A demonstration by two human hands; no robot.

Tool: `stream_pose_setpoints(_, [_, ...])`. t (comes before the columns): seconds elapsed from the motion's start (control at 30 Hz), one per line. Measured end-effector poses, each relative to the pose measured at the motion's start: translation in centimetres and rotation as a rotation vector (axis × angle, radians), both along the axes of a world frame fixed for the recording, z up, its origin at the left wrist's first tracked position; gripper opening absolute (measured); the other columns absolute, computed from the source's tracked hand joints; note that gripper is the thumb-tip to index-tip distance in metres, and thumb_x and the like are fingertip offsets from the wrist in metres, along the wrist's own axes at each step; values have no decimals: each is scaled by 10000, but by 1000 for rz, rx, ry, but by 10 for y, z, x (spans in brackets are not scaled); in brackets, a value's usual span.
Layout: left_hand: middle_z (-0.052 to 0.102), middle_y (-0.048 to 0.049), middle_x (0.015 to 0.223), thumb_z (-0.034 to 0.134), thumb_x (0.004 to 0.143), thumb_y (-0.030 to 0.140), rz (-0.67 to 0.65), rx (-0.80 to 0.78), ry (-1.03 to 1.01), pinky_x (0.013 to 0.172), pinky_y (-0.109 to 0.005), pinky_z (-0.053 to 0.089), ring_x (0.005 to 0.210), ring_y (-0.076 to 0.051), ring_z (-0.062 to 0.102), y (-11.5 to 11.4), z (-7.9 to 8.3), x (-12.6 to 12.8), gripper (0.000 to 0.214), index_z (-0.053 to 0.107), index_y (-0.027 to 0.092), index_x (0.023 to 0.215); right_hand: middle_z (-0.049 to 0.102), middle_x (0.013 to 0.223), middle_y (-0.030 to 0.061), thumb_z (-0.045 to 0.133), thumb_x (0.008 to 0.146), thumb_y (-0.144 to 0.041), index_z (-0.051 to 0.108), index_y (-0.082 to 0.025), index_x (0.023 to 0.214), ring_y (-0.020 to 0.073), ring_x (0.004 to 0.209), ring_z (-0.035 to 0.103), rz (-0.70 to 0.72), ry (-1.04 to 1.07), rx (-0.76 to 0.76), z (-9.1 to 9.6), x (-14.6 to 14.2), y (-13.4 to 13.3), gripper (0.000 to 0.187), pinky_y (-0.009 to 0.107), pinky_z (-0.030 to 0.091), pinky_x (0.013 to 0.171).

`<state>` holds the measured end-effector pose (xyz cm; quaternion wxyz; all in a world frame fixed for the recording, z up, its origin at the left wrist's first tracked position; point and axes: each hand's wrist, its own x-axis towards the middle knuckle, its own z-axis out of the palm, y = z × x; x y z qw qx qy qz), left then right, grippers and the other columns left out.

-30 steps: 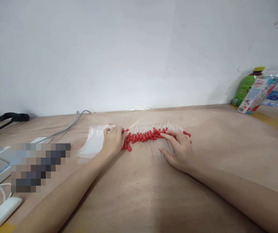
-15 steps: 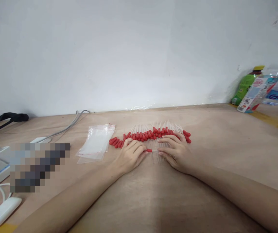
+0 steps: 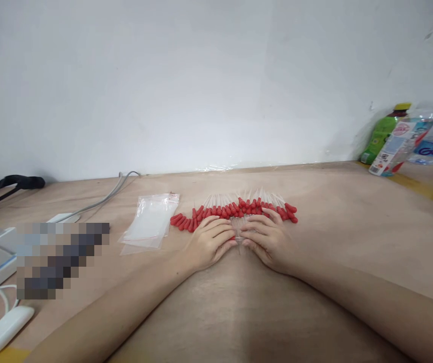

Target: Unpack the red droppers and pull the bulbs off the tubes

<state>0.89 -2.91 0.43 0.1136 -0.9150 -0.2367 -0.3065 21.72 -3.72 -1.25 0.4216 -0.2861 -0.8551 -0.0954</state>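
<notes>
My left hand (image 3: 212, 243) is closed, its fingertips pinching a red rubber dropper bulb (image 3: 233, 238) that is mostly hidden. Facing it, my right hand (image 3: 271, 239) is also closed, with thumb and fingers on a thin glass tube that meets the bulb. How far the tube sits inside the bulb cannot be made out. Between and under both hands lie several clear glass tubes (image 3: 238, 222). Just beyond my fingers, red-bulbed droppers (image 3: 222, 209) form a long row, their pale tips pointing to the wall. Loose-looking red bulbs (image 3: 181, 222) lie at the row's left end.
Clear zip bags (image 3: 146, 222) lie left of the row. Further left are a grey cable (image 3: 103, 201), a white power strip (image 3: 0, 252), a white adapter (image 3: 6, 330) and a blurred-out item. Bottles (image 3: 383, 133) stand at the back right by the white wall (image 3: 209, 91).
My hands have come closer together, the left shifting right and the right shifting left. Less of the red bulb and the glass tube shows between them.
</notes>
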Motion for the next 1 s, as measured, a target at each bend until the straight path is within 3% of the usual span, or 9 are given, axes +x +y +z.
stream_pose_setpoints(0.3, [641,-34,1063,457,872,243,12,-53,117,990,-373,324,1103,-180,508,-6,7,1,154,589,168,895,670,933,48,511,815,-135,613,-165,896,154,980,563,214,40,58,-12,-2,6,134,395,392,971])
stream_pose_setpoints(0.6, [627,-43,1106,420,890,244,-1,-90,182,1007,-399,264,1151,-187,474,-8,8,-2,181,559,160,809,666,960,100,511,811,-96,605,-126,927,168,1039,558,249,-14,92,-9,2,3,153,399,412,991])
stream_pose_setpoints(1.0, [634,-45,1082,415,890,247,-36,-98,188,992,-398,287,1155,-202,455,-12,11,-8,188,562,162,808,640,1050,115,507,801,-61,524,-115,1123,191,1104,521,288,2,170,-7,6,-4,328,439,416,984])
